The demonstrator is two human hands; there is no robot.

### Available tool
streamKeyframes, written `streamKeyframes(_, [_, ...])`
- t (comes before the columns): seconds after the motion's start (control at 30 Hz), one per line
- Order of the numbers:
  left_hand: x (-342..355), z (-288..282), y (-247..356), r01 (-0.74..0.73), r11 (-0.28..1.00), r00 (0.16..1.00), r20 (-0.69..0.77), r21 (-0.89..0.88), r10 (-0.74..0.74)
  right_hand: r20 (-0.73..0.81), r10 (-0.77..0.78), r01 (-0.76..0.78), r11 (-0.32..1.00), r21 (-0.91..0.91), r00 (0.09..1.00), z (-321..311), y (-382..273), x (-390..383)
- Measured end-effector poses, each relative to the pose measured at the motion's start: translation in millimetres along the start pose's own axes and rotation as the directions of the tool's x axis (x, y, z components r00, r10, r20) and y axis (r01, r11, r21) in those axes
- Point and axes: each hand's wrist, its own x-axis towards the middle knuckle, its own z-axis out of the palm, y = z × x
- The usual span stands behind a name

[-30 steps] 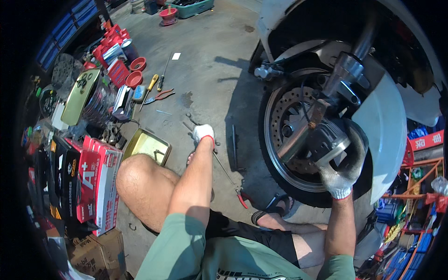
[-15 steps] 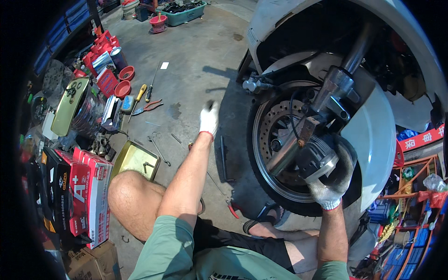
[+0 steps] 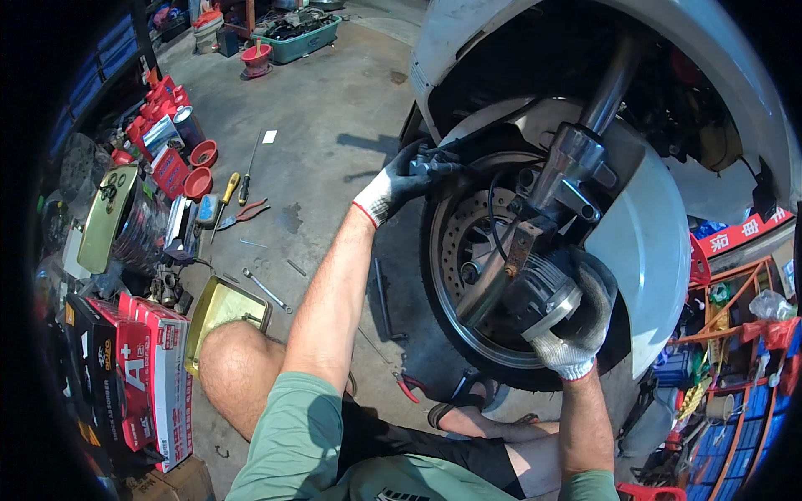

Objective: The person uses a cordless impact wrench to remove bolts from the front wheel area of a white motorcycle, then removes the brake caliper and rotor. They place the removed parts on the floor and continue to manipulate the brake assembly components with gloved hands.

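Left hand (image 3: pixel 393 185) upper left of wheel (image 3: pixel 474 238), fingers closed on brake part (image 3: pixel 432 167); right hand (image 3: pixel 581 321) lower right of wheel, fingers curled around ribbed metal part (image 3: pixel 539 294).

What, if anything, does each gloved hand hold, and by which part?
Left hand: silver metal brake caliper, apparently by its left end. Right hand: dark, round, silver-rimmed metal part, cupped at its right side.

The left hand (image 3: pixel 391 182), in a white knit glove (image 3: pixel 378 199) with dark fingers, has moved from above the grey concrete floor (image 3: pixel 334 96) onto the silver metal caliper-shaped part (image 3: pixel 433 166) beside the black-tyred wheel (image 3: pixel 454 242), grasping it, though exact finger placement is hard to see.
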Motion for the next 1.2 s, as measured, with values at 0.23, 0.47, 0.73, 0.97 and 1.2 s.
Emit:
streamKeyframes(0.23, [-8, -3, -3, 0.019, 0.995, 0.985, -0.171, 0.102, -0.001, -0.016, -0.037, 0.037, 0.999, 0.022, 0.999, 1, 0, 2])
streamKeyframes(0.47, [-32, -28, 0, 0.088, 0.996, 0.992, -0.096, 0.024, -0.085, -0.061, -0.043, 0.045, 0.999, 0.027, 0.997, 5, 5, 0])
streamKeyframes(0.73, [-41, -20, 5, 0.195, 0.968, 0.980, -0.018, -0.156, -0.200, -0.086, -0.044, 0.048, 0.998, 0.045, 0.995, 4, 9, -2])
streamKeyframes(0.97, [-42, -3, -4, 0.091, 0.992, 0.987, -0.141, 0.092, -0.078, -0.076, -0.029, 0.032, 0.999, 0.039, 0.997, 5, 7, -1])
streamKeyframes(1.2, [-46, 23, -13, -0.034, 0.954, 0.958, -0.263, 0.299, 0.116, -0.074, -0.033, 0.038, 0.997, 0.070, 0.997, 5, 4, 2])
